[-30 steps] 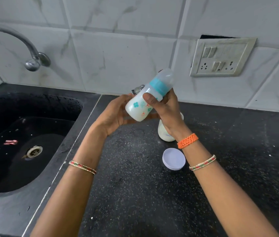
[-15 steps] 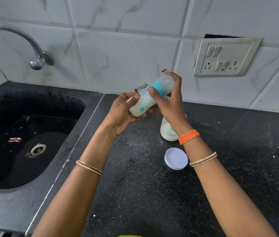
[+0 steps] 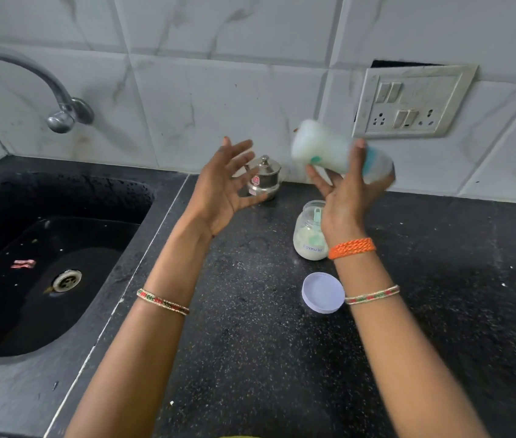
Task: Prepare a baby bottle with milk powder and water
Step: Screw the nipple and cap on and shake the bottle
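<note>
At far left, a curved metal tap [image 3: 29,86] projects from the marble-patterned wall tiles above a black sink [image 3: 13,361]; a round metal drain [image 3: 67,280] sits in the basin, with a small red-and-white scrap [image 3: 23,263] lying to its left. The black speckled table [image 3: 250,358] extends rightward from the sink edge. The left hand [image 3: 223,191] is raised above the table with palm up and fingers spread wide, holding nothing; a beaded bangle [image 3: 162,301] circles that forearm. Just behind this hand, a small lidded steel pot [image 3: 264,178] stands near the wall and carries a red sticker whose print is too small to read. Right of it, an open clear jar [image 3: 309,235] of white powder stands on the table, a green scoop inside it and the partly legible word "ormula" on its label. Its round white lid [image 3: 323,293] lies flat on the table nearer the viewer, apart from the jar. The right hand [image 3: 345,197] is closed around the baby bottle [image 3: 339,153], held in the air above the jar, tilted nearly sideways with base toward the left and teal collar and clear cap toward the right; the bottle is motion-blurred and holds milky white liquid. An orange thread band [image 3: 352,248] and a second beaded bangle [image 3: 372,294] mark the right wrist. A white switch-and-socket plate [image 3: 408,101] is mounted on the wall at right.
</note>
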Available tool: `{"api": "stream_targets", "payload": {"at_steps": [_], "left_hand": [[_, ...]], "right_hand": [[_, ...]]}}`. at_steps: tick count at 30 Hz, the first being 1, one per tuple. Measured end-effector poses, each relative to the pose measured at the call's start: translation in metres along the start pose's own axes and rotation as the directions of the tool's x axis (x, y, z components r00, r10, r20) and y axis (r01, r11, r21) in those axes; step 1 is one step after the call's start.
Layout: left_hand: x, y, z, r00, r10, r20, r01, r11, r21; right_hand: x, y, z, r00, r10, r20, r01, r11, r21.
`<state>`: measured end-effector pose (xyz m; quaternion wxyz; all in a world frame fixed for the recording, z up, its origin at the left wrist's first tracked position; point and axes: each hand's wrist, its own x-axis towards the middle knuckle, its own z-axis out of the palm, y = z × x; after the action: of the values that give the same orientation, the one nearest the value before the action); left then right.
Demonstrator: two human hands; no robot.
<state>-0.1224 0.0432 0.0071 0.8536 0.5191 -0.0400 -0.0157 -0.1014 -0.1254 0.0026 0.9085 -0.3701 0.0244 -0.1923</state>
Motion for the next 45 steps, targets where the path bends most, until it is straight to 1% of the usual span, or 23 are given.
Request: {"api": "stream_targets", "payload": {"at_steps": [1, 2, 4, 5, 6, 7, 8, 9, 10, 12, 13, 14, 19, 23, 25, 26, 28, 30, 33, 36, 37, 40, 45], "left_hand": [[0.002, 0.001, -0.003, 0.997, 0.005, -0.081, -0.008, 0.999, -0.038], [0.004, -0.001, -0.006, 0.989, -0.004, -0.147, -0.005, 0.998, -0.066], [0.005, -0.007, -0.012, 0.977, -0.058, -0.203, 0.047, 0.997, -0.057], [0.004, -0.010, -0.016, 0.974, -0.088, -0.209, 0.084, 0.996, -0.030], [0.003, -0.012, -0.020, 0.972, -0.109, -0.207, 0.112, 0.994, 0.003], [0.001, -0.014, -0.024, 0.973, -0.120, -0.198, 0.129, 0.991, 0.032], [-0.001, -0.016, -0.026, 0.974, -0.134, -0.183, 0.144, 0.989, 0.043], [-0.003, -0.017, -0.028, 0.974, -0.158, -0.163, 0.168, 0.985, 0.048], [-0.005, -0.018, -0.029, 0.971, -0.196, -0.135, 0.205, 0.977, 0.059], [-0.007, -0.019, -0.030, 0.955, -0.287, -0.077, 0.294, 0.949, 0.111], [-0.007, -0.019, -0.032, 0.945, -0.323, -0.054, 0.328, 0.934, 0.141], [-0.008, -0.019, -0.034, 0.936, -0.352, -0.028, 0.352, 0.922, 0.162], [-0.017, -0.023, -0.042, 0.894, -0.429, 0.130, 0.409, 0.899, 0.154], [-0.013, -0.028, -0.045, 0.939, -0.311, 0.144, 0.286, 0.943, 0.170], [-0.012, -0.033, -0.047, 0.956, -0.256, 0.144, 0.240, 0.963, 0.120], [-0.011, -0.036, -0.048, 0.965, -0.228, 0.131, 0.217, 0.972, 0.096], [-0.009, -0.045, -0.052, 0.983, -0.161, 0.086, 0.158, 0.987, 0.041], [-0.006, -0.055, -0.059, 0.992, -0.123, 0.032, 0.123, 0.992, -0.001], [-0.005, -0.068, -0.072, 0.990, -0.133, -0.052, 0.137, 0.988, 0.075], [-0.007, -0.078, -0.090, 0.967, -0.129, -0.219, 0.192, 0.935, 0.297], [-0.008, -0.080, -0.095, 0.957, -0.132, -0.259, 0.215, 0.921, 0.324], [-0.014, -0.083, -0.107, 0.940, -0.163, -0.298, 0.253, 0.922, 0.294], [-0.017, -0.090, -0.108, 0.934, -0.168, -0.316, 0.257, 0.930, 0.264]], "right_hand": [[-0.004, 0.001, -0.002, 1.000, 0.024, 0.003, -0.024, 1.000, 0.018], [-0.009, 0.000, -0.003, 0.992, 0.062, 0.109, -0.051, 0.994, -0.099], [-0.016, -0.001, -0.009, 0.901, 0.152, 0.407, 0.016, 0.924, -0.382], [-0.016, -0.002, -0.010, 0.885, 0.125, 0.448, 0.074, 0.913, -0.402], [-0.015, -0.004, -0.007, 0.919, 0.052, 0.391, 0.087, 0.940, -0.329], [-0.013, -0.008, -0.002, 0.960, -0.012, 0.280, 0.076, 0.973, -0.219], [-0.011, -0.010, 0.001, 0.976, -0.031, 0.216, 0.065, 0.987, -0.149], [-0.010, -0.013, 0.005, 0.973, -0.008, 0.232, 0.046, 0.986, -0.160], [-0.008, -0.015, 0.006, 0.945, 0.038, 0.324, 0.050, 0.965, -0.257], [-0.007, -0.015, 0.000, 0.809, 0.168, 0.563, 0.163, 0.856, -0.491], [-0.009, -0.014, -0.002, 0.743, 0.236, 0.627, 0.199, 0.816, -0.543], [-0.009, -0.012, -0.004, 0.706, 0.281, 0.650, 0.194, 0.805, -0.560], [-0.006, 0.000, -0.005, 0.728, 0.398, 0.558, 0.003, 0.812, -0.583], [-0.003, 0.006, -0.001, 0.725, 0.458, 0.514, -0.194, 0.852, -0.486], [-0.003, 0.013, -0.002, 0.704, 0.491, 0.514, -0.220, 0.838, -0.499], [-0.003, 0.016, -0.004, 0.679, 0.525, 0.513, -0.192, 0.802, -0.566], [-0.004, 0.028, -0.013, 0.639, 0.598, 0.484, -0.056, 0.663, -0.746], [-0.006, 0.043, -0.021, 0.662, 0.617, 0.426, 0.024, 0.550, -0.835], [-0.011, 0.070, -0.032, 0.747, 0.547, 0.379, 0.036, 0.536, -0.844], [-0.012, 0.095, -0.041, 0.790, 0.495, 0.362, 0.134, 0.437, -0.889], [-0.012, 0.101, -0.043, 0.799, 0.489, 0.351, 0.147, 0.407, -0.902], [-0.008, 0.117, -0.050, 0.801, 0.495, 0.336, 0.149, 0.380, -0.913], [-0.008, 0.128, -0.054, 0.769, 0.537, 0.347, 0.150, 0.376, -0.914]]}}
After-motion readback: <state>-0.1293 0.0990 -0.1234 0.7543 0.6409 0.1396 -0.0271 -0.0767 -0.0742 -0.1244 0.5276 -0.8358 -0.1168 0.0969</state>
